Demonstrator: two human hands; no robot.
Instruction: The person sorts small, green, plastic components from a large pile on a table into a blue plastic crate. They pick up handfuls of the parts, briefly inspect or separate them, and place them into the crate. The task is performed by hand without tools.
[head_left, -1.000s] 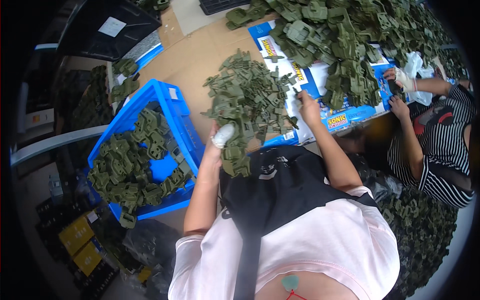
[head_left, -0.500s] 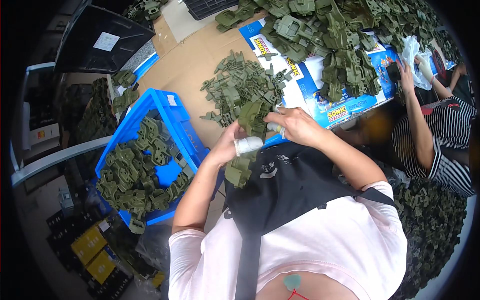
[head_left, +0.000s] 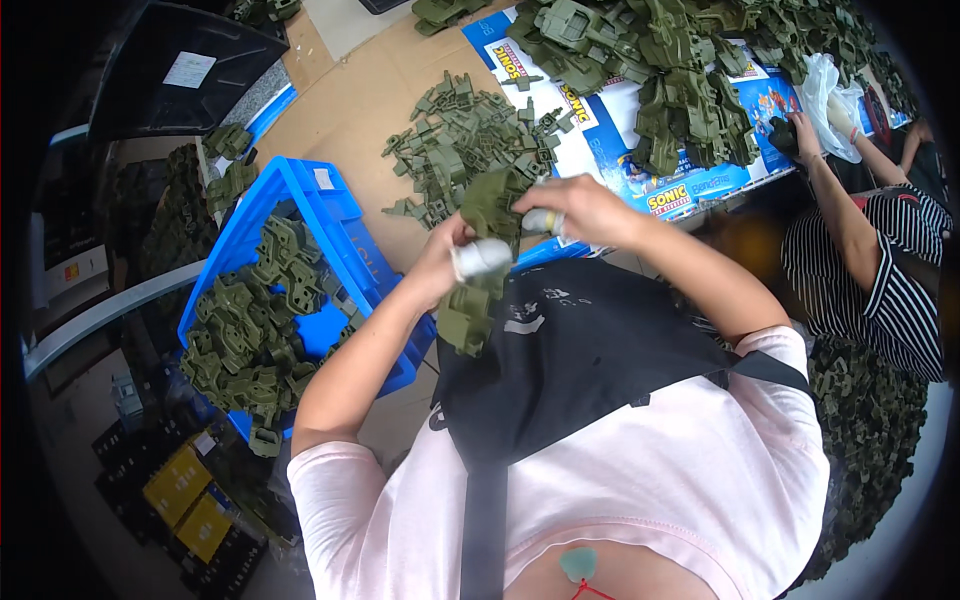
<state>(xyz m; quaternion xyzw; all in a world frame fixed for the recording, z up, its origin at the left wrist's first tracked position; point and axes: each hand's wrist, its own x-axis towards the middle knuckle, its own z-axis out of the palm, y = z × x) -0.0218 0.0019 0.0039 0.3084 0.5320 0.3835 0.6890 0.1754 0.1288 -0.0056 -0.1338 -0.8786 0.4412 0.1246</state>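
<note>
Left hand, right hand — both gripping green strap piece.

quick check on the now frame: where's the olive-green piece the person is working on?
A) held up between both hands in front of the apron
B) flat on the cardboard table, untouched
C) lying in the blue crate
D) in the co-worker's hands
A: the olive-green piece hangs between the left hand and the right hand, above the black apron, not in the blue crate.
</note>
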